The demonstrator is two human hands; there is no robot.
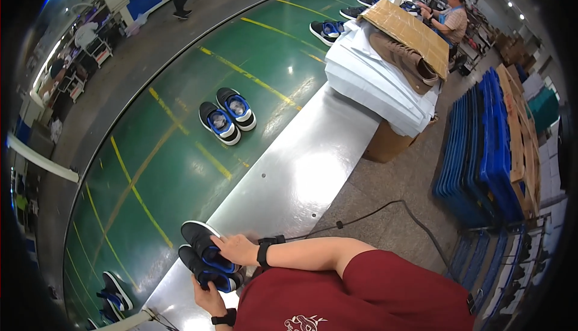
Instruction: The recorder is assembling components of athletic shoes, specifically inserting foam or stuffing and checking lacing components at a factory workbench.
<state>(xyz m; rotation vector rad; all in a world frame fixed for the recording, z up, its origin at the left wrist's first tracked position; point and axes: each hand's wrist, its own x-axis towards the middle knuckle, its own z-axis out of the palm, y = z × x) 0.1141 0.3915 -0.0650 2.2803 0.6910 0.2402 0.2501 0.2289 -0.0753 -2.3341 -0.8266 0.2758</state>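
Over the edge where the green conveyor belt (174,192) meets the metal ledge (283,174), I have a pair of black shoes with blue lining. My left hand (208,298) grips the nearer shoe (195,263) low at its side, close to the heel. Against the upper of the farther shoe (197,235), with its white sole edge, my right hand (237,250) is closed, fingers at its opening. Both toes point up and left. Parts of the heels are hidden by my hands and arm. A similar pair of shoes (227,116) rests farther along the belt.
White paper sheets (373,72), a brown shoe (404,60) and cardboard (415,30) are piled at the ledge's far end. More shoes (114,295) lie lower left. A black cable (373,210) trails right; blue crates (481,150) stand beyond. A co-worker (451,18) sits far right.
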